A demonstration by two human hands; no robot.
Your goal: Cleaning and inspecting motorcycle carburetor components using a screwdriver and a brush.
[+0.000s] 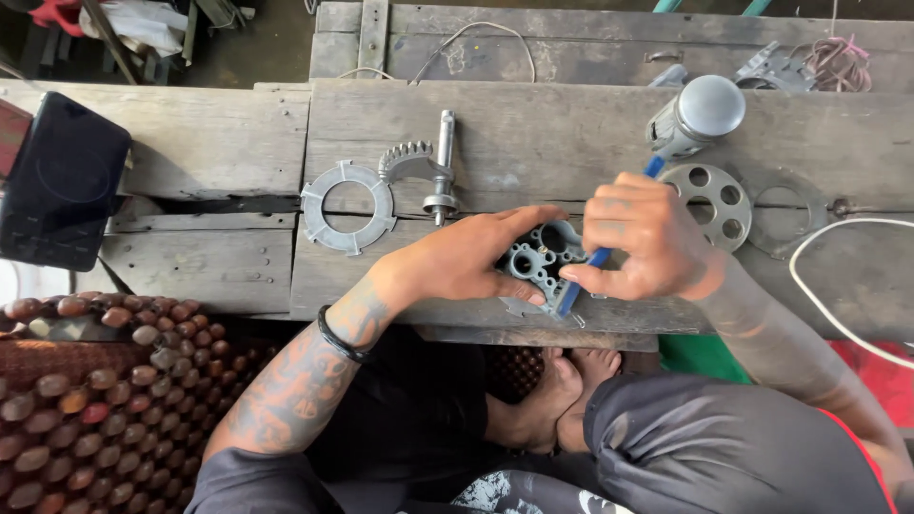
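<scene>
Holding the metal casting (541, 255) down on the wooden surface (533, 143), my left hand (466, 262) lies over its left side with the grip curled around it, thumb along the near edge. My right hand (640, 243) sits just right of the casting, grip pinched on a blue-handled tool (595, 262) whose tip meets the casting's near right corner. Left of the casting lies a flat metal ring (347, 207), and a toothed shaft (433, 167) rests between ring and casting, a little farther back. Behind the casting to the right stands a silver canister (700, 112), with a perforated disc (712, 200) beside my right hand.
</scene>
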